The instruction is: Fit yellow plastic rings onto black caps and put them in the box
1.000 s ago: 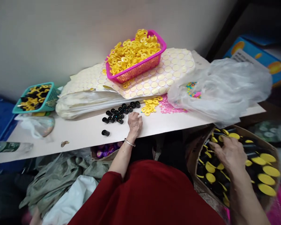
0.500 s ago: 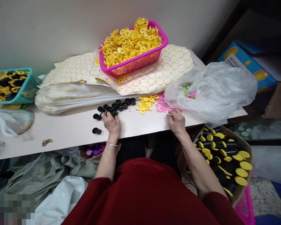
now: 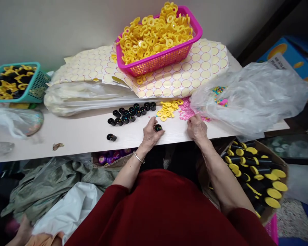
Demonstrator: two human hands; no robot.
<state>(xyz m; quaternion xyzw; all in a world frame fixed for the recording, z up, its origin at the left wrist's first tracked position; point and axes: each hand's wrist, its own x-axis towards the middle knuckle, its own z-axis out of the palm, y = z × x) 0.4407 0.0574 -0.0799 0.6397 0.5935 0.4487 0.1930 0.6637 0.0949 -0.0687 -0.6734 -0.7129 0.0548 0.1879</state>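
My left hand [image 3: 151,134] is closed round a small black plastic cup [image 3: 158,127], its open top facing up with coloured bits inside. My right hand [image 3: 197,127] has its fingers pinched together beside a heap of small pink beads [image 3: 186,110]; whatever is between the fingertips is hidden. Between the hands, farther back, lies a pile of yellow ring caps [image 3: 168,108]. Left of it stand several more black cups [image 3: 131,110] in a cluster, some with coloured bits showing. One black cup [image 3: 111,137] lies apart near the front edge.
A pink basket [image 3: 159,58] of yellow caps rests on sticker sheets [image 3: 210,58]. A teal basket [image 3: 38,83] stands left, a clear plastic bag [image 3: 256,95] right. Below, a carton [image 3: 282,171] holds black-and-yellow tubes. Another person's hand [image 3: 24,229] shows at lower left.
My left hand has moved right from the cluster, bringing a black cup toward my right hand. My right hand stays by the pink beads. The view has shifted slightly.
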